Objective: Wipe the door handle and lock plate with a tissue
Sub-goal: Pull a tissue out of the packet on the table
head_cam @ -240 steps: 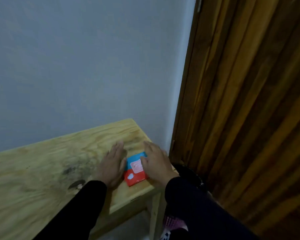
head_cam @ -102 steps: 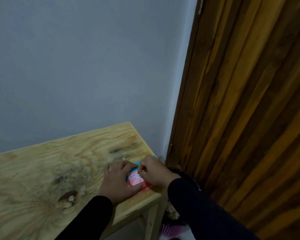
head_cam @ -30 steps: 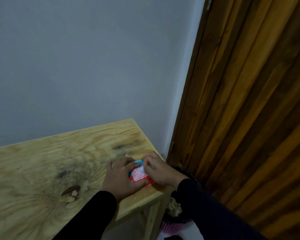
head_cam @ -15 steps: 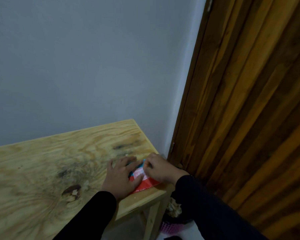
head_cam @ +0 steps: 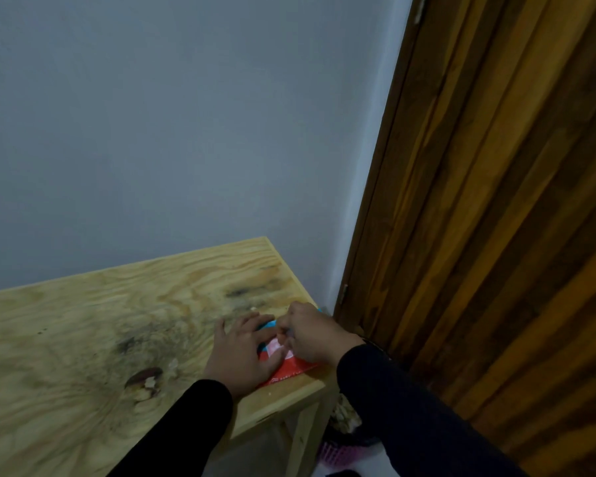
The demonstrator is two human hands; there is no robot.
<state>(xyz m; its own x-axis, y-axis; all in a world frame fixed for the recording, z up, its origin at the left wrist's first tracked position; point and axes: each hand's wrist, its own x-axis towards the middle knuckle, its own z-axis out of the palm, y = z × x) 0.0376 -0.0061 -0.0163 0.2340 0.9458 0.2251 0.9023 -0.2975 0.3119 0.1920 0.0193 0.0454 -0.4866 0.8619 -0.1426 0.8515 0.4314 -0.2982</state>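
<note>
Beside you stands a grooved, dark wooden door; its handle is out of view. Your plywood table carries a flat red-and-blue tissue packet at its right corner. Your left hand presses it with straight, spread fingers; your right hand pinches its top with curled fingers

The tissue pack is mostly hidden under the left hand and the right hand; its print is too blurred to read. Whether the right fingertips pinch something, I cannot tell. The door is cut by the right edge. The basket is partly hidden behind the table.
</note>
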